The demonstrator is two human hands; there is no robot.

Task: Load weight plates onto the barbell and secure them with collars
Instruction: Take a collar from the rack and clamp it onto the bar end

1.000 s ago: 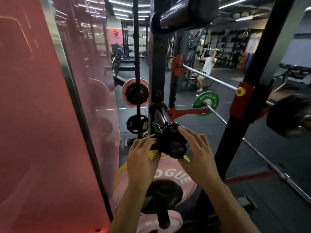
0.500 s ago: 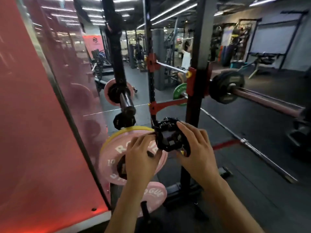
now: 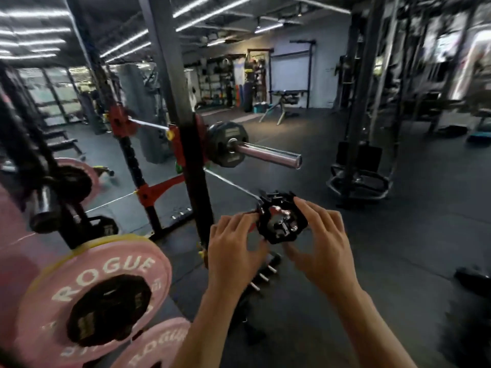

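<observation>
A black barbell collar [image 3: 281, 219] is in the air in front of me, held between both hands. My left hand [image 3: 233, 248] pinches its left edge and my right hand [image 3: 318, 240] grips its right side. Above and beyond it, the barbell sleeve [image 3: 268, 154] sticks out to the right from the rack's red hook, with one black weight plate [image 3: 228, 147] pushed against the rack upright [image 3: 186, 128]. The bare chrome end of the sleeve carries nothing.
Pink Rogue plates [image 3: 90, 296] hang on storage pegs at the lower left, with another pink plate [image 3: 74, 179] behind. A red safety arm [image 3: 159, 191] crosses the rack. A second rack [image 3: 364, 128] stands at the right. Rubber floor lies ahead.
I have turned right, away from the storage peg, carrying the collar off it in both hands. The loaded barbell sleeve has come into the middle of my view.
</observation>
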